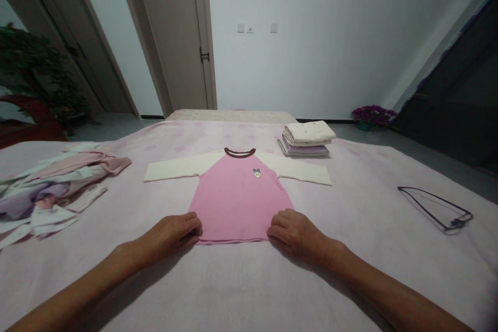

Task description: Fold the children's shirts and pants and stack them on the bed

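shirt (241, 202): 1 (two sleeves (171, 170)) | hands (293, 231): 2 | folded stack (308, 139): 1 | clothes heap (58, 187): 1

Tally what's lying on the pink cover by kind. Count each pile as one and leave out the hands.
Spread-out shirt: 1
Neatly folded stack of cloth: 1
Loose heap of clothes: 1
Black thin-framed object: 1
Total: 4

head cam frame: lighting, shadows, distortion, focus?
Head view: dim light, no strong glare; soft shadows by left hand and right hand; wide-angle stretch leans left-side doors; dark panel at right loses detail; pink raglan shirt reads clearly, purple flowers softer.
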Demonstrator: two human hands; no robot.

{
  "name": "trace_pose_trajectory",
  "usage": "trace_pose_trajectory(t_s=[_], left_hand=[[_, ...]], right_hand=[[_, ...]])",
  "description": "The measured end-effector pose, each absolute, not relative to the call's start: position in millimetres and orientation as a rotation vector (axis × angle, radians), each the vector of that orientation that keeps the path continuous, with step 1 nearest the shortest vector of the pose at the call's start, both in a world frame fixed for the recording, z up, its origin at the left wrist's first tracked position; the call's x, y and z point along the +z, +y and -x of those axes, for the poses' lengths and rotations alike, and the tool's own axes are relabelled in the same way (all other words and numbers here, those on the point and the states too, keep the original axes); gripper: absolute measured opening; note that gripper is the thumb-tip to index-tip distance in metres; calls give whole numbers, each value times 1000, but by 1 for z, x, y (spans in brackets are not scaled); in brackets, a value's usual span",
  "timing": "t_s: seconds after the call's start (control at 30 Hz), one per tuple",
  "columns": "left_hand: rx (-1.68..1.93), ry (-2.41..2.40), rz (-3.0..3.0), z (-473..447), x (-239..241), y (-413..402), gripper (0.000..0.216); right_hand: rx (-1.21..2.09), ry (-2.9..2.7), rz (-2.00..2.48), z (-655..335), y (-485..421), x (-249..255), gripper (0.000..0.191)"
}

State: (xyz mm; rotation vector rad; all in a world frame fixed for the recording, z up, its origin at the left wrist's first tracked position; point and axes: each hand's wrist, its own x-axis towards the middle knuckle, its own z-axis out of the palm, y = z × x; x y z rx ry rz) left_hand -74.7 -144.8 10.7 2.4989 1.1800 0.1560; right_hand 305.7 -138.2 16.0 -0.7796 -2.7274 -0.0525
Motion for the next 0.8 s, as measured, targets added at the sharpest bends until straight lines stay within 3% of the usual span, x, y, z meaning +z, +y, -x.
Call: trace_pose_trajectory(t_s=[0.4, 0.8], left_hand=[[128, 1049, -2458, 80, 27, -145, 12], [7, 1003, -2565, 74, 36, -144, 7]], right_hand=[[305, -2692, 883, -315, -130, 17, 17], [236, -2719, 791, -322, -134, 22, 22]])
